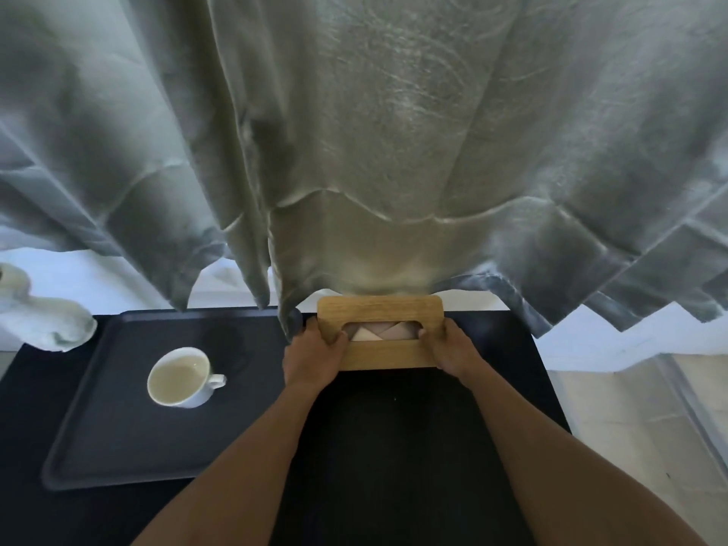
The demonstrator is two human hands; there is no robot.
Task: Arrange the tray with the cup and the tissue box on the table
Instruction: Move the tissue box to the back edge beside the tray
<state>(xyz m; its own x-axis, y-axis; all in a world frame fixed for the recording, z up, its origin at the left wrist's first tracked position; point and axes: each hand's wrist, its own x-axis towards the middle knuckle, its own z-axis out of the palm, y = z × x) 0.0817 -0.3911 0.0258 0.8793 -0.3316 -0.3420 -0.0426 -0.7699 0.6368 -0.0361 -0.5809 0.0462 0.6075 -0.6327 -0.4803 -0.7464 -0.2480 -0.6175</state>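
A wooden tissue box (380, 311) with a folded tissue showing in its slot stands at the far edge of the black table (413, 447), against the curtain. My left hand (315, 350) grips its left end and my right hand (449, 348) grips its right end. A dark tray (98, 459) lies flat on the left half of the table. A white cup (183, 376) stands upright on the tray, handle pointing right, and looks empty.
A grey-green curtain (374, 132) hangs behind the table, its hem brushing the far edge and the box. A rolled white towel (43, 315) lies at the far left corner. Pale tiled floor (630, 407) shows to the right.
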